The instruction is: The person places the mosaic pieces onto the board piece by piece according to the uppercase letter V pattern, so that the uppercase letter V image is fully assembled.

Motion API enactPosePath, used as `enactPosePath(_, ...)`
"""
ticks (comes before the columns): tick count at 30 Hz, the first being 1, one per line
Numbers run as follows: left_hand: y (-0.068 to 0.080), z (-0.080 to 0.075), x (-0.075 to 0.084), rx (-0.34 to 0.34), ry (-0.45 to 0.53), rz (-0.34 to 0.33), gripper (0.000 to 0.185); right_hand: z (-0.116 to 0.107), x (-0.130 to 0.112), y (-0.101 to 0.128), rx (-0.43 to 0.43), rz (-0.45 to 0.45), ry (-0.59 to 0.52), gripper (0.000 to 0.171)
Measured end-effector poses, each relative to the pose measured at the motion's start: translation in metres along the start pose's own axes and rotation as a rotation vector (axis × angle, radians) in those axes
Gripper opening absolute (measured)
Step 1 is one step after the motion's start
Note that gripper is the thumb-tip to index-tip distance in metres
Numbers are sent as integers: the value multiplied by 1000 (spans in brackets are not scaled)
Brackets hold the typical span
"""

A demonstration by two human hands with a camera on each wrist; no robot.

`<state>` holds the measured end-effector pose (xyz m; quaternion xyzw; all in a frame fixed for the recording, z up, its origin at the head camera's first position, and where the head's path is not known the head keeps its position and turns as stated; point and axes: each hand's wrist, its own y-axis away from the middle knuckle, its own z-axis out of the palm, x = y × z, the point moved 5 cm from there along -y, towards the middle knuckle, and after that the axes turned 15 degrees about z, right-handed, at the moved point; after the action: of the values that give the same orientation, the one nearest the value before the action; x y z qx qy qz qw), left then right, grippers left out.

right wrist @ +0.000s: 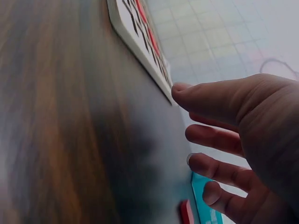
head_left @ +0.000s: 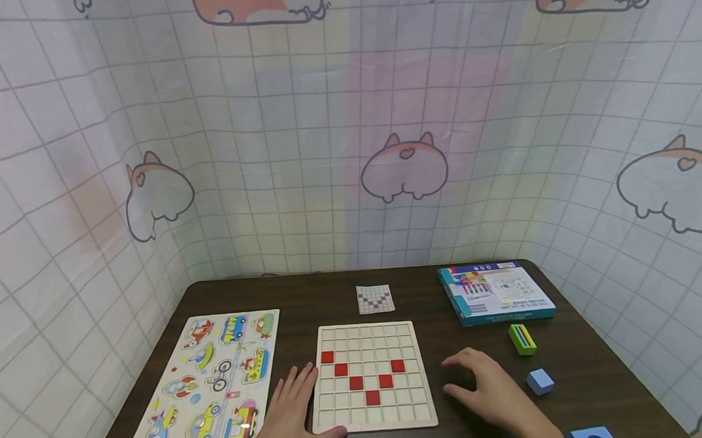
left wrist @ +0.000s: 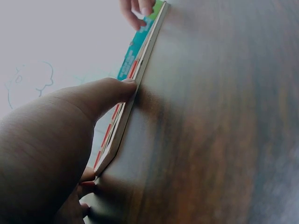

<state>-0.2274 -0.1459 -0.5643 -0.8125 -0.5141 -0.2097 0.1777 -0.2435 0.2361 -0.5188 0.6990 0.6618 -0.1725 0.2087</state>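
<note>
The left hand (head_left: 291, 404) lies flat, steadying the wooden grid board with red squares (head_left: 371, 376) near the counter's front edge. The right hand (head_left: 488, 389) hovers loose and empty beside it. Next it probably needs another piece, like the blue block (head_left: 540, 380).

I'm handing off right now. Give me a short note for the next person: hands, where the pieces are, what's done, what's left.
Left hand: flat on the table, thumb against the near left corner of the grid board, holding nothing.
Right hand: fingers loosely curled on the table just right of the board, holding nothing.
Pattern card lies behind the board.
Done: six red squares form a V on the board, apparently like the card.
Left: compare board with card closely; the card is too small to read surely.
</note>
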Motion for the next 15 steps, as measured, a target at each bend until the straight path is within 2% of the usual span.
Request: enactPosePath(15, -2, 4, -3, 1, 4, 4, 134, -12, 32, 8, 7, 109, 13, 40)
